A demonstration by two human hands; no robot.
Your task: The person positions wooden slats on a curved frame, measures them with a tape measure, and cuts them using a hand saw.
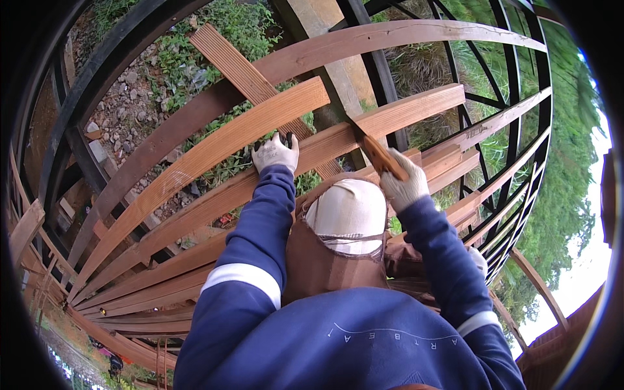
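Note:
My right hand (404, 182), in a pale work glove, is closed around the wooden handle of a hand saw (379, 156). The saw's dark, narrow blade lies across a reddish-brown wooden beam (416, 109), and seems to meet its upper side. Further left on the same beam, my gloved left hand (276, 155) grips it, dark fingertips curled over the far edge. How deep the blade sits in the wood cannot be made out. Between my arms is my bent knee (348, 211), white over brown.
Beyond the beam lies a shorter-ended board (286, 109), and a ridged plank (234, 62) crosses beneath. A long brown beam (390, 36) curves across the far side. Black metal framing (374, 65) supports the timbers. Below are rubble (130, 97) and plants, with gaps between beams.

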